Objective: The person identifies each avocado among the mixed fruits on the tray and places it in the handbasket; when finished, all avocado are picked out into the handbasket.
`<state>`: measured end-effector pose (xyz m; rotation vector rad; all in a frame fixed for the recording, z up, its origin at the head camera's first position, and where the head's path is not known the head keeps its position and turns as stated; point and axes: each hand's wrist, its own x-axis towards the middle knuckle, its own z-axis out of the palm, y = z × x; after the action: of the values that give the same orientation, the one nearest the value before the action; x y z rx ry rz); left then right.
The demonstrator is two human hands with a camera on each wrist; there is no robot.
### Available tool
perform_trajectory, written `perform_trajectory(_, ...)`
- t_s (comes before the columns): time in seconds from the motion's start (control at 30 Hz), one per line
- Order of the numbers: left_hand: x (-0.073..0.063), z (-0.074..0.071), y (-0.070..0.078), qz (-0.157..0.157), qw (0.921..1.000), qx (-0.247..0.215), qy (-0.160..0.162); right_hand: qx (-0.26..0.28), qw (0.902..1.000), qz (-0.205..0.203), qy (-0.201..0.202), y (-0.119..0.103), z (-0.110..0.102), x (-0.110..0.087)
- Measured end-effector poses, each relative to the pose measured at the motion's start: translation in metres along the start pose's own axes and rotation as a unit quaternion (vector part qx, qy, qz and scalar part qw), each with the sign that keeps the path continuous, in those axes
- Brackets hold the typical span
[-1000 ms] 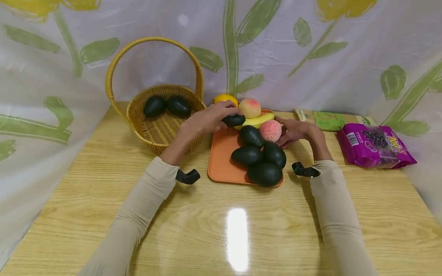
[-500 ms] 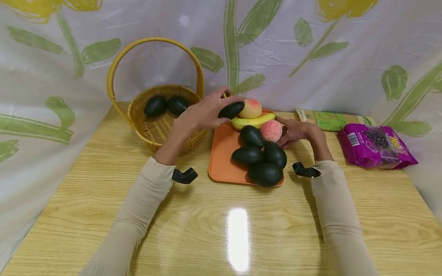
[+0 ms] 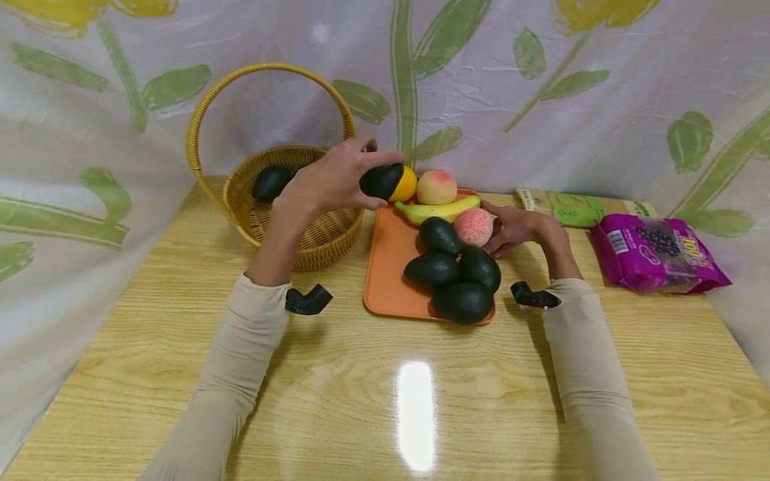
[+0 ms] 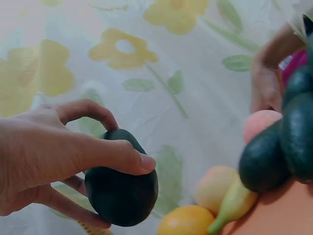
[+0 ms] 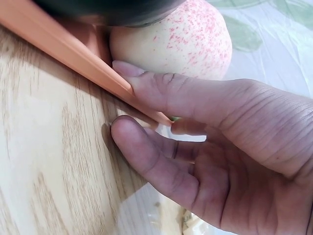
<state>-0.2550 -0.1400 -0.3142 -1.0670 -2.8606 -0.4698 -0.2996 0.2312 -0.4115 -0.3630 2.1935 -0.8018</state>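
Table and backdrop: light wood-grain top; pale sheet with yellow flowers and green leaves behind.
Left hand: thumb and fingers clamped around the held avocado.
Held avocado: outside the basket, near its right rim; in the left wrist view, apart from the yellow-orange fruit.
Right hand: thumb laps over the right rim of the orange tray; index finger apart from that rim. Whether the other fingers close on it cannot be told.
Tray load: four avocados, speckled pink peach, banana, smooth peach.
Basket contents: at least one avocado; left hand hides part of the interior.
Packets: purple bag and green-and-tan packet, right of the tray.
Avocado slip: possible if the fingers loosen early; a rounded, apparently smooth skin would give little purchase.
Basket strike: possible if the hand travels too low or wide; rim or handle could catch it and tip the basket.
Tray roll-off: possible if the right hand jerks the tray; the nearest avocado overlaps the front rim.
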Motion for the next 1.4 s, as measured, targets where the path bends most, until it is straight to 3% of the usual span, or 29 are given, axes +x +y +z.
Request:
perform_trajectory(0.27, -0.025, -0.027, -0.013, -0.058, 0.9982, -0.012, 0.01, 0.006, 1.0, 0.001, -0.001, 0.0, 0.001, -0.001)
perform_trajectory(0.53, -0.049, -0.043, -0.043, -0.117, 0.9919, -0.032, 0.037, -0.004, 1.0, -0.001, 0.004, -0.002, 0.001, -0.001)
perform_trajectory(0.63, -0.056, -0.044, -0.056, -0.14, 0.9896, -0.019, 0.03, -0.007, 1.0, 0.001, 0.003, -0.001, 0.001, -0.001)
perform_trajectory(0.8, -0.064, -0.044, -0.069, -0.187, 0.9821, -0.003, -0.015, -0.011, 0.9999, -0.005, 0.0, -0.001, 0.001, -0.001)
perform_trajectory(1.1, -0.065, -0.035, -0.077, -0.291, 0.9541, -0.004, -0.069, -0.012, 0.9999, 0.002, 0.006, -0.001, -0.001, -0.002)
perform_trajectory(1.23, -0.069, -0.025, -0.083, -0.344, 0.9347, 0.009, -0.091, -0.011, 0.9999, 0.006, 0.004, -0.001, -0.001, -0.001)
perform_trajectory(1.4, -0.071, -0.011, -0.089, -0.41, 0.9079, 0.02, -0.085, -0.001, 1.0, 0.009, 0.002, -0.001, 0.0, -0.001)
